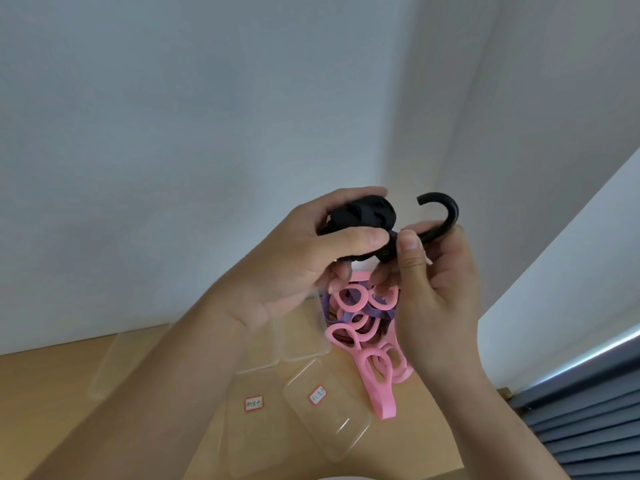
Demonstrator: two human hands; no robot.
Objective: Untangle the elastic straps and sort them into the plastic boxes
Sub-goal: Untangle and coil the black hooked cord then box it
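Held up above the bench [52,393], the black strap [363,214] sits bunched in the curled fingers [360,237] of the left hand [294,258] while the right hand [436,278] pinches its hook [446,209], so the bundle is best kept steady and the hook eased free slowly over the boxes [325,417].

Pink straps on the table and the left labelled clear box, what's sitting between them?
In the head view, the other labelled clear box lies between the pink straps and the left labelled box.
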